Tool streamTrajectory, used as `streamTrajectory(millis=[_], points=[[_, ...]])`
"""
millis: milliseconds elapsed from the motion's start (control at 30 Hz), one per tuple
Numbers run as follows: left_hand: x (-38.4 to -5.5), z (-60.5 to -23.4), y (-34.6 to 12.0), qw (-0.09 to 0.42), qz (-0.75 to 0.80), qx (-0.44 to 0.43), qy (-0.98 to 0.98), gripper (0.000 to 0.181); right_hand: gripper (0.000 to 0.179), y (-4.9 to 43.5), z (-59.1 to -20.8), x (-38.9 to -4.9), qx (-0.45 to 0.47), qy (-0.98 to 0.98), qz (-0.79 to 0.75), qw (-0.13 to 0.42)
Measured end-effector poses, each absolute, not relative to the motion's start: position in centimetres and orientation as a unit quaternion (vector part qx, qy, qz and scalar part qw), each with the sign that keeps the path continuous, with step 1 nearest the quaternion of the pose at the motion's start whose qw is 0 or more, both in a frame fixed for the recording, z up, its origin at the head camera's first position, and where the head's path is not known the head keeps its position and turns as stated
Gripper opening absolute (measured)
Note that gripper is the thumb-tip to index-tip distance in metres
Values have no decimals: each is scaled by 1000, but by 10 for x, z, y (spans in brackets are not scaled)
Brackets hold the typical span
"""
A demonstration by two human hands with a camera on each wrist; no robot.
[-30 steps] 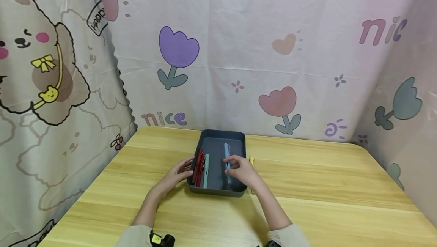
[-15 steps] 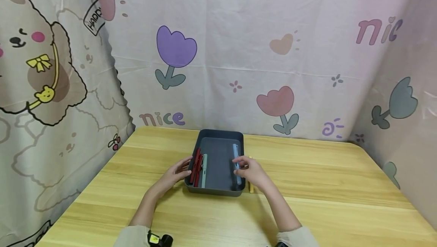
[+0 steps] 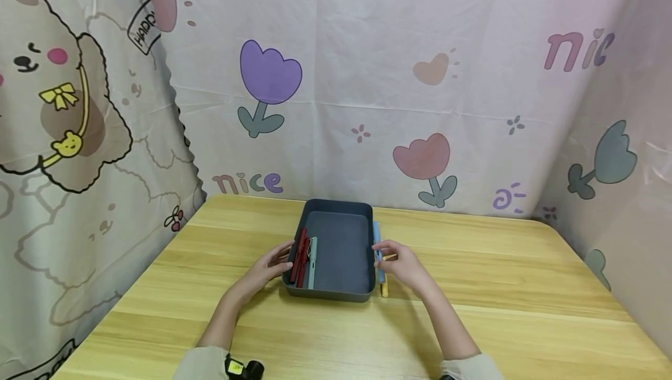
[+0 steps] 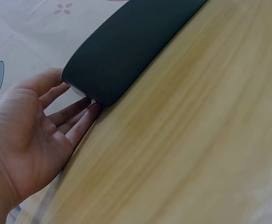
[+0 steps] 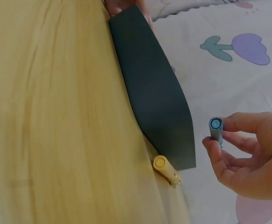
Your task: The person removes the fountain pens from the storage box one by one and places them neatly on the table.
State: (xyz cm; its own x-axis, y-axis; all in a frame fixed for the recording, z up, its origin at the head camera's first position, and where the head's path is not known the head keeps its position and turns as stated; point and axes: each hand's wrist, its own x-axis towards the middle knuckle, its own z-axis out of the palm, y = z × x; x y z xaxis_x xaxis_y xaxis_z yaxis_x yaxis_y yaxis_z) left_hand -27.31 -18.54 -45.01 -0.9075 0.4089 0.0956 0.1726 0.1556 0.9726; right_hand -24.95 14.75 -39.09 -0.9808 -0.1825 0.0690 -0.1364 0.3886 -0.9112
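My right hand [image 3: 401, 263] pinches a light blue pen [image 3: 377, 234] between thumb and fingers, just outside the right wall of a dark grey tray [image 3: 336, 296]. In the right wrist view the blue pen [image 5: 216, 128] points its round end at the camera, raised above a yellow pen [image 5: 166, 169] lying beside the tray. My left hand [image 3: 264, 267] touches the tray's left side with fairly straight fingers; the left wrist view shows its fingertips [image 4: 95, 108] at the tray's corner. Inside, along the left wall, lie two red pens [image 3: 301, 260] and a pale green pen [image 3: 312, 263].
The tray stands on a light wooden table [image 3: 472, 275], towards its back edge. Behind the table hangs a printed cloth [image 3: 336, 76] with flowers and lettering, and more cloth [image 3: 94, 240] hangs at the left side.
My right hand has carried the blue pen rightwards, from over the tray's inside to beyond its right wall, above the yellow pen. My left hand has stayed at the tray's left side.
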Motion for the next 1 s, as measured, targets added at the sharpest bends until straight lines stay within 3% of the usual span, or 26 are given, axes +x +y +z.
streamTrajectory(millis=[1000], points=[[-274,-451,-186,94,623,199,750,60,31,175,-400,-247,-70,840,-538,16]])
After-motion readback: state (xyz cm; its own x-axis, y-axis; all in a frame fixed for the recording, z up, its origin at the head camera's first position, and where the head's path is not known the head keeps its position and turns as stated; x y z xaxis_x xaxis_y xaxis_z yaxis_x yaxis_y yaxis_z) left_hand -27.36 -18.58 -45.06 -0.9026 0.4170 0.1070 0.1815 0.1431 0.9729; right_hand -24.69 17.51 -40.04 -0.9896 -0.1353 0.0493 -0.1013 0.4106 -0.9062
